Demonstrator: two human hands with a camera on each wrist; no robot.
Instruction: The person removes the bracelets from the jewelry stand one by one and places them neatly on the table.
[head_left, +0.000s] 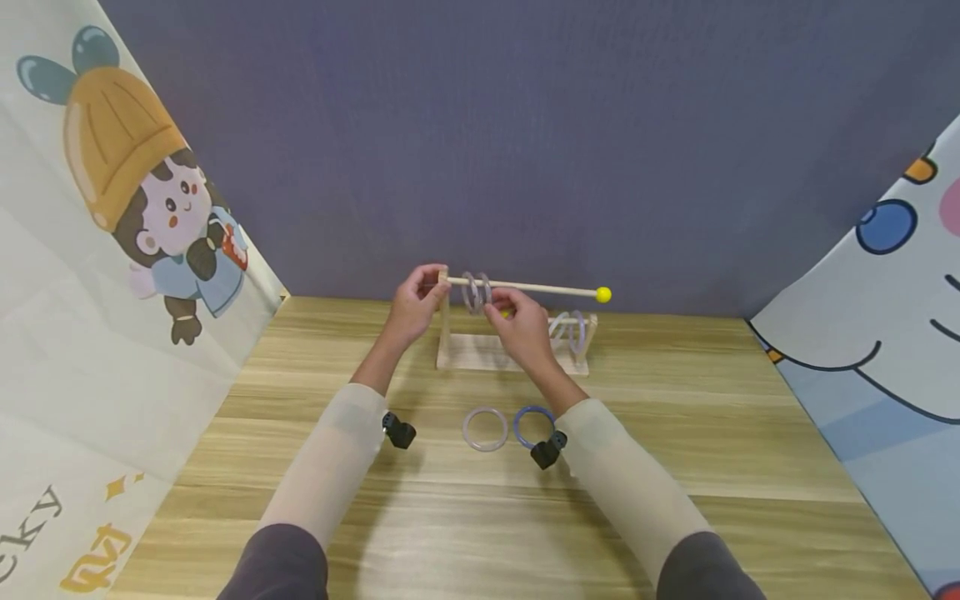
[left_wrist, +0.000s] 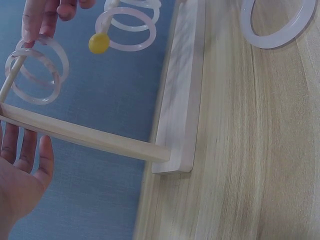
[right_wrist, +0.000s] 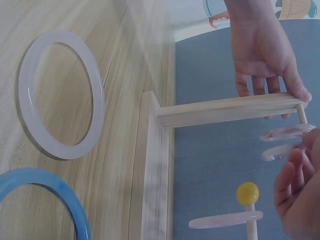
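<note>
A wooden bangle stand has a base (head_left: 472,356), a tall left post (left_wrist: 90,134) and an upper rod (head_left: 543,289) tipped with a yellow ball (head_left: 603,295). My left hand (head_left: 412,310) grips the top of that post, thumb on the near side and fingers behind. Two translucent pale bangles hang on the upper rod close to the post, a front bangle (right_wrist: 282,133) and a second bangle (right_wrist: 277,152). With thumb and fingertips, my right hand (head_left: 522,327) pinches the second one; its fingers partly hide the contact.
More pale bangles (right_wrist: 217,221) hang on the shorter lower rod at the stand's right. On the wooden table (head_left: 337,358), nearer me, lie a pale pink bangle (right_wrist: 26,95) and a blue bangle (right_wrist: 57,190). A grey-blue wall (head_left: 525,150) rises behind the stand.
</note>
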